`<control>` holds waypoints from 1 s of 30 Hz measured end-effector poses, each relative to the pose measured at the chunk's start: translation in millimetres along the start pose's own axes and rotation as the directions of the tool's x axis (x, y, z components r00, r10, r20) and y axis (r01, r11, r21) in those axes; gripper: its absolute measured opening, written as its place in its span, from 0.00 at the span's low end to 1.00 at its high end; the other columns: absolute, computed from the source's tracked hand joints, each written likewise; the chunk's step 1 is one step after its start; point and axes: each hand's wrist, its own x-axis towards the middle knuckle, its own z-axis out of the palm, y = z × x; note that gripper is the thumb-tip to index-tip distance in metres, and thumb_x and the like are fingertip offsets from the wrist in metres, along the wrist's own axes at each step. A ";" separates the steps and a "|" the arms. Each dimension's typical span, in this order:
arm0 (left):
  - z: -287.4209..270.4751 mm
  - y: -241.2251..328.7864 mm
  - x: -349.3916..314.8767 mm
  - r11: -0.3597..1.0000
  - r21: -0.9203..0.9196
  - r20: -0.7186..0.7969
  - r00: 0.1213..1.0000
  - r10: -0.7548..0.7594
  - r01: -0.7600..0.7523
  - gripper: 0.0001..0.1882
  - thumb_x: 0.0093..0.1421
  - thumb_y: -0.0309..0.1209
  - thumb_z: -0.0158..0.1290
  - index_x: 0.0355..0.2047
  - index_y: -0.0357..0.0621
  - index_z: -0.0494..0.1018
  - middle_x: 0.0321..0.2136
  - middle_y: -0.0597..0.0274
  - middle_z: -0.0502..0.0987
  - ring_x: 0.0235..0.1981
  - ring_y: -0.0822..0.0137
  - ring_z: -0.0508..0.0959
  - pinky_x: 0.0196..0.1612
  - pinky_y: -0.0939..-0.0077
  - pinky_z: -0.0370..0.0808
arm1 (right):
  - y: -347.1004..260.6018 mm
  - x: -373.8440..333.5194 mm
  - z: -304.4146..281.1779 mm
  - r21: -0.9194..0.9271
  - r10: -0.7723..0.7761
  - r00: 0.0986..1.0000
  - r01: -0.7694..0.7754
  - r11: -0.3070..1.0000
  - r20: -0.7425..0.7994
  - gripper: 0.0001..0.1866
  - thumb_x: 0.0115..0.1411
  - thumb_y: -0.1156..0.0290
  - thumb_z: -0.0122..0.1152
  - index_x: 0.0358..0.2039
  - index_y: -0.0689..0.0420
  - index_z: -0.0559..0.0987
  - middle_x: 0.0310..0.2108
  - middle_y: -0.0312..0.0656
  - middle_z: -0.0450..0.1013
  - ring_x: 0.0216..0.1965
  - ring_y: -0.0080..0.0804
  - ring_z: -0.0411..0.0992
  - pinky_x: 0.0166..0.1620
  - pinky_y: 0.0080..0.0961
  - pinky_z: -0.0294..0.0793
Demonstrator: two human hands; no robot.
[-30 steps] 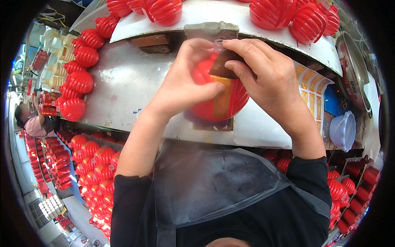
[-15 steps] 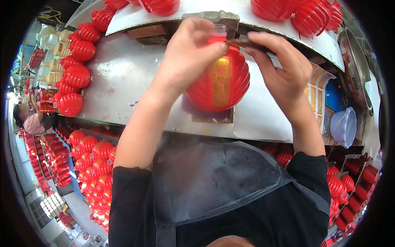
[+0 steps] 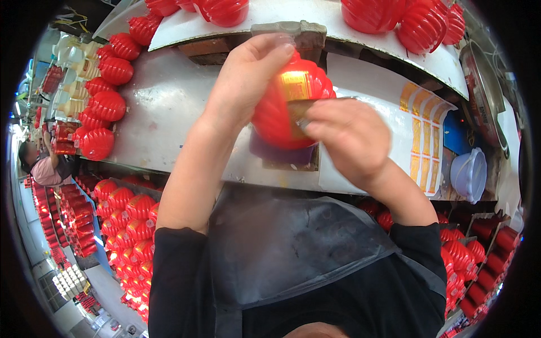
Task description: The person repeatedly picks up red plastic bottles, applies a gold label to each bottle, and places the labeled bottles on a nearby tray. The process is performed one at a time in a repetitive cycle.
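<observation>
A round red ribbed bottle [image 3: 267, 121] stands on the bench in front of me, a gold label [image 3: 297, 84] running down its front. My left hand [image 3: 246, 76] is closed round the bottle's neck at the top, hiding most of it. In my right hand [image 3: 352, 135], blurred by motion, is a thin dark flat tool [image 3: 300, 105]. Its end lies against the lower part of the label, covering some of it. Under the bottle there is a dark purple pad [image 3: 282, 153].
A sheet of gold labels [image 3: 425, 132] lies on white paper to the right, near a pale blue bucket [image 3: 469, 174]. More red bottles [image 3: 107, 106] line the left side and a raised white shelf [image 3: 293, 12]. Another person [image 3: 48, 166] is at far left.
My right hand has moved down and left, bringing the flat tool from beside the bottle's neck to the lower label. The bottle has turned slightly, and my left hand now covers its neck.
</observation>
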 end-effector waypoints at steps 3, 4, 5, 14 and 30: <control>4.0 3.4 -8.0 1.000 0.008 -0.043 0.999 0.030 -0.030 0.21 0.69 0.31 0.59 0.56 0.28 0.74 0.51 0.54 0.80 0.52 0.69 0.78 0.57 0.73 0.74 | -16.5 15.3 14.0 0.109 -0.198 0.978 0.191 0.976 0.067 0.11 0.51 0.76 0.69 0.37 0.56 0.83 0.37 0.44 0.81 0.37 0.39 0.82 0.40 0.34 0.83; 4.2 4.8 -9.5 0.998 0.017 -0.064 0.996 0.056 -0.055 0.16 0.70 0.29 0.59 0.53 0.34 0.75 0.46 0.57 0.81 0.46 0.72 0.81 0.52 0.76 0.80 | -17.1 21.0 12.8 0.131 -0.105 0.991 0.094 0.987 0.078 0.11 0.52 0.77 0.68 0.38 0.57 0.83 0.37 0.44 0.81 0.36 0.38 0.82 0.40 0.33 0.83; 4.2 5.6 -11.9 0.997 0.018 -0.072 0.995 0.070 -0.069 0.15 0.70 0.29 0.59 0.52 0.34 0.74 0.46 0.56 0.81 0.47 0.71 0.81 0.52 0.76 0.80 | -20.0 24.9 11.2 0.178 -0.061 0.998 0.056 0.982 0.023 0.11 0.52 0.78 0.68 0.39 0.58 0.83 0.36 0.44 0.81 0.35 0.36 0.82 0.39 0.32 0.83; 9.9 0.6 -29.6 0.982 -0.009 -0.165 0.969 0.183 -0.187 0.11 0.69 0.28 0.59 0.48 0.37 0.73 0.43 0.56 0.82 0.47 0.69 0.82 0.53 0.75 0.80 | -8.1 50.9 5.1 0.085 0.492 0.869 -0.487 0.869 -0.053 0.12 0.61 0.75 0.71 0.45 0.62 0.85 0.38 0.41 0.84 0.39 0.21 0.80 0.45 0.22 0.79; -36.0 15.7 -174.2 0.868 0.211 -0.503 0.711 0.491 -0.450 0.13 0.67 0.27 0.63 0.45 0.38 0.71 0.40 0.66 0.77 0.44 0.76 0.75 0.54 0.75 0.74 | -86.9 79.9 48.6 0.254 0.035 0.998 -0.047 0.966 0.051 0.14 0.62 0.81 0.68 0.49 0.63 0.83 0.40 0.48 0.84 0.40 0.36 0.82 0.46 0.28 0.81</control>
